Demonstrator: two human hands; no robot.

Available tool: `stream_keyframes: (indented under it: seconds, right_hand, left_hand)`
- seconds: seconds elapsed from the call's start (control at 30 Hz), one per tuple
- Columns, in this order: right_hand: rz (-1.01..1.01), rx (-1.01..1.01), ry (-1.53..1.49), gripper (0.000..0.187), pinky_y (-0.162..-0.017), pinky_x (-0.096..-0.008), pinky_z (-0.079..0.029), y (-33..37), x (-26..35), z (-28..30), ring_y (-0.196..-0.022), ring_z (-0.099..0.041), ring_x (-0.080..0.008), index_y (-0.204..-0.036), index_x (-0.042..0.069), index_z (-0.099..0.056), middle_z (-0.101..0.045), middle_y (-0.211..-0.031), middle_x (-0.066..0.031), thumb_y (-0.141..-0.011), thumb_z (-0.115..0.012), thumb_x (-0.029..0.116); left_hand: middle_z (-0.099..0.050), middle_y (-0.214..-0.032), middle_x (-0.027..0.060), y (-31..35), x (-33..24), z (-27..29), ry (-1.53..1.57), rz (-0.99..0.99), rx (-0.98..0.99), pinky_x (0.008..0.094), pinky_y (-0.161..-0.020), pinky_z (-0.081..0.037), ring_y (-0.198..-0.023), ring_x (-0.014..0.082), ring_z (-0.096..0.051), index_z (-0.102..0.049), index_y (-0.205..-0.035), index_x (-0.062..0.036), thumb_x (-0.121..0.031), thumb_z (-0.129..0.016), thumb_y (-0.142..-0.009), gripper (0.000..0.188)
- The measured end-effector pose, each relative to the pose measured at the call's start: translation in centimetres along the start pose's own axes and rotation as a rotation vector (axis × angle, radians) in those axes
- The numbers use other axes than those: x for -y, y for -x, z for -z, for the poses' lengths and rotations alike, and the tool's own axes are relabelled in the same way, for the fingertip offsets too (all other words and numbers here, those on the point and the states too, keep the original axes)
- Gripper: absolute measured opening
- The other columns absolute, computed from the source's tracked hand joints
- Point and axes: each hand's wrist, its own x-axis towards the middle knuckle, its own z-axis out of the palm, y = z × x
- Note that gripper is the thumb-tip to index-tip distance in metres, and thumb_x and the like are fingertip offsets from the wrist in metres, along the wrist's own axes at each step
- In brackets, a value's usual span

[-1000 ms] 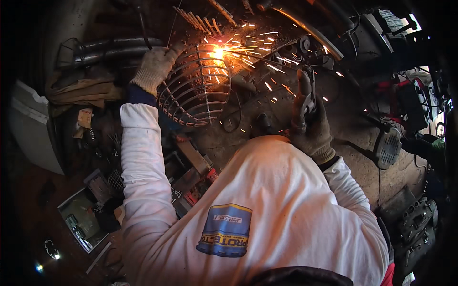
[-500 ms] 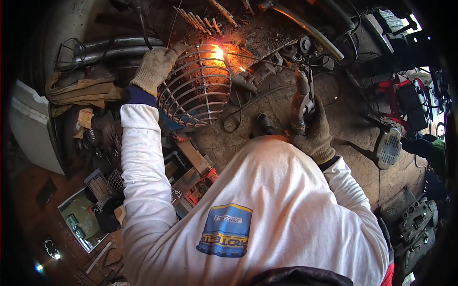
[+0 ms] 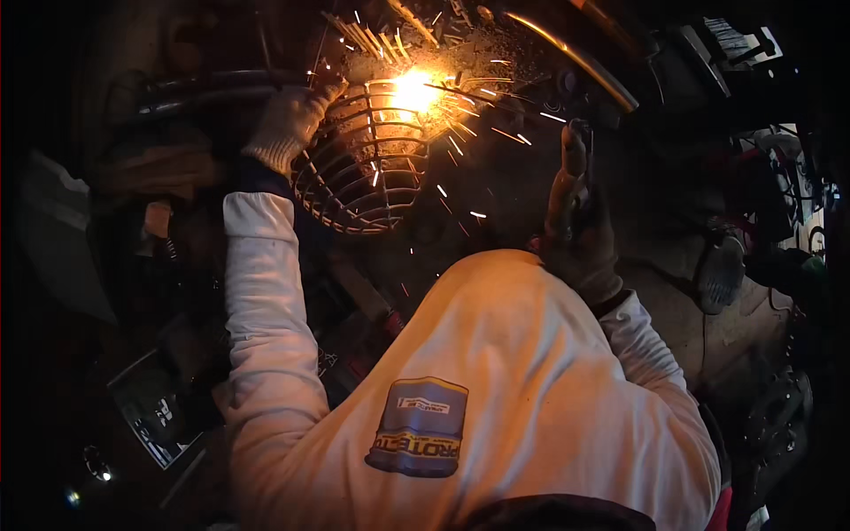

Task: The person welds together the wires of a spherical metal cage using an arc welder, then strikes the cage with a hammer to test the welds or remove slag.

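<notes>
A rounded cage of welded metal bars (image 3: pixel 376 140) sits ahead of me, left of centre. My gloved left hand (image 3: pixel 288 128) is closed on its upper left edge, fingertips partly lost in shadow. A bright welding arc (image 3: pixel 413 91) burns at the cage's far right rim, throwing sparks mostly right and downward. In my gloved right hand (image 3: pixel 589 252) is a welding electrode holder (image 3: pixel 567 173), gripped in front of my right side. The thin electrode (image 3: pixel 478 96) reaches left from the holder to the arc. Glare hides the exact spot where it meets the metal.
Several short rods (image 3: pixel 365 40) lie just beyond the cage. A curved metal tube (image 3: pixel 575 55) runs across the far right, and pipes (image 3: pixel 212 93) lie left of my left hand. A slotted grey pedal-like piece (image 3: pixel 722 274) stands at the right. Much of the surroundings is dark.
The small glow at the rim has flared into a large, bright arc with flying sparks. The surroundings look much darker. Both hands and the cage stay nearly in place.
</notes>
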Motion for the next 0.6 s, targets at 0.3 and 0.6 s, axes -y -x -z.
stream_keyframes:
  seconds: [0.3, 0.6]
  right_hand:
    - [-0.158, -0.030, 0.040, 0.088, -0.099, -0.0349, -0.045, -0.7, 1.9, -0.3, -0.113, -0.058, -0.0217, -0.143, -0.002, -0.028, -0.056, -0.123, -0.0100, -0.069, -0.076, 0.003]
    - [-0.099, -0.002, 0.175, 0.096, -0.102, -0.0367, -0.044, -0.2, 0.4, 0.9, -0.121, -0.057, -0.0249, -0.142, -0.002, -0.033, -0.057, -0.130, -0.0156, -0.062, -0.083, 0.015]
  left_hand:
    - [-0.070, -0.089, 0.0187, -2.3, -5.7, 4.1, 0.181, 0.562, 0.231, 0.0382, -0.076, -0.049, -0.089, 0.0295, -0.068, -0.071, -0.096, -0.0002, -0.049, -0.052, -0.098, 0.052]
    - [-0.066, -0.086, 0.0246, -1.6, -6.9, 4.8, 0.146, 0.395, 0.024, 0.0457, -0.081, -0.047, -0.090, 0.0405, -0.063, -0.070, -0.098, 0.0002, -0.068, -0.046, -0.092, 0.072]
